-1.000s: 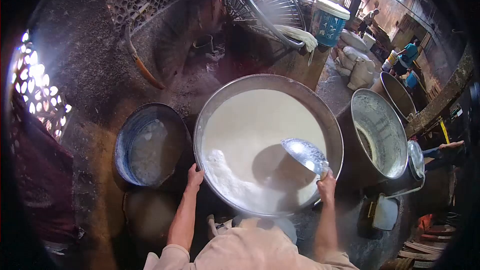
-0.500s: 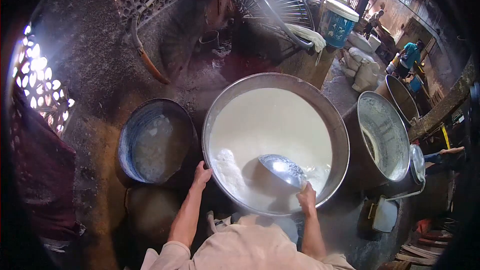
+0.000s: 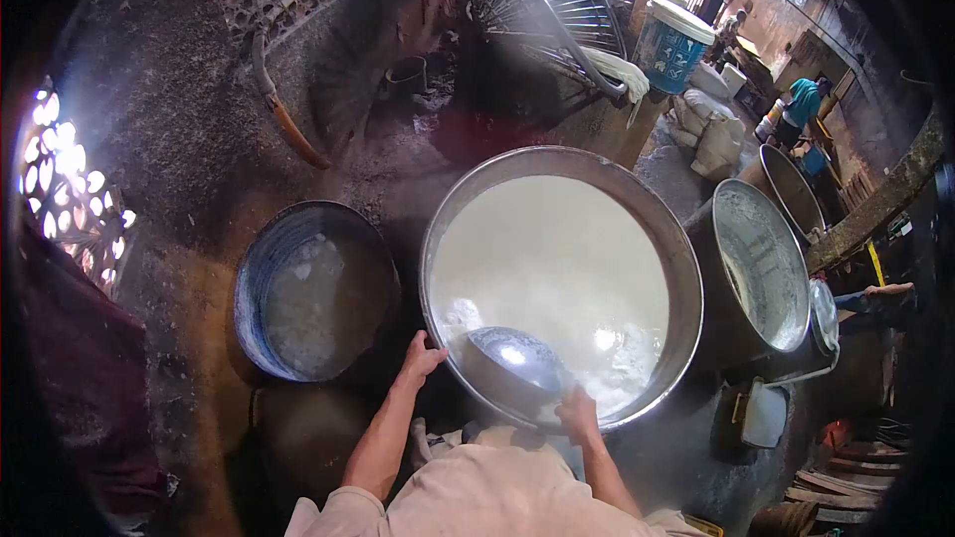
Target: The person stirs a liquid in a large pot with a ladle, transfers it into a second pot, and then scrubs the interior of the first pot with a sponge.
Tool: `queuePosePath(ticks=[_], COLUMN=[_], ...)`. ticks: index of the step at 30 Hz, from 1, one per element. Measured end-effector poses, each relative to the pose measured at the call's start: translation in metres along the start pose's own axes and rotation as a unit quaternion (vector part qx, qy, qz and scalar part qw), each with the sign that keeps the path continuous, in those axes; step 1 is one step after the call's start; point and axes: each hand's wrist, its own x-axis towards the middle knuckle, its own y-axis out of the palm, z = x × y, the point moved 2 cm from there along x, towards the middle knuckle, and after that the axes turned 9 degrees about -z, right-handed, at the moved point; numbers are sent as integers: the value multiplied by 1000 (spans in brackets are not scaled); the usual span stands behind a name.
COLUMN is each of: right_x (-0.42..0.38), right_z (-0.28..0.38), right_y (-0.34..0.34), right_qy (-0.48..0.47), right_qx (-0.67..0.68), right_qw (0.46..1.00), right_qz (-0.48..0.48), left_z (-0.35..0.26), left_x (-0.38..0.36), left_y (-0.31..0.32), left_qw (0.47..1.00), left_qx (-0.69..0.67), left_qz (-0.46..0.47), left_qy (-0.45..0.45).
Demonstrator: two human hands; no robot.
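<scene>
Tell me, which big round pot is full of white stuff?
The middle pot, the one both hands touch. White liquid fills it. The blue tub on its left holds only a little, and the pot on its right looks almost empty.

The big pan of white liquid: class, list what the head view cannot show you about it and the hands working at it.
- Depth of the big pan: opaque white liquid hides the bottom.
- Ladle handle: covered by the right hand.
- Left hand fingertips: hidden over the rim.
- Blue basin contents: blurred, unclear.
</scene>
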Motion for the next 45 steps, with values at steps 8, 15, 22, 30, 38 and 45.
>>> queuePosePath(ticks=[8,15,22,30,38,45], right_x=[-32,11,103,101,72,37], right_z=[69,91,185,173,99,52], right_y=[-12,-31,-1,4,-19,-62], right_qy=[60,37,-151,-61,-57,-30], right_qx=[35,198,-33,-156,-172,-198], right_qw=[996,974,985,986,983,978], right_qz=[54,104,-78,6,20,48], left_z=[5,54,10,-6,-14,-5], left_x=[13,44,10,-2,-5,-5], left_y=[-4,22,4,-2,-4,0], left_qw=[996,994,995,999,999,996], left_qx=[-23,-73,63,25,-2,-79], left_qz=[75,64,23,24,34,37], left_qy=[32,44,80,29,38,-36])
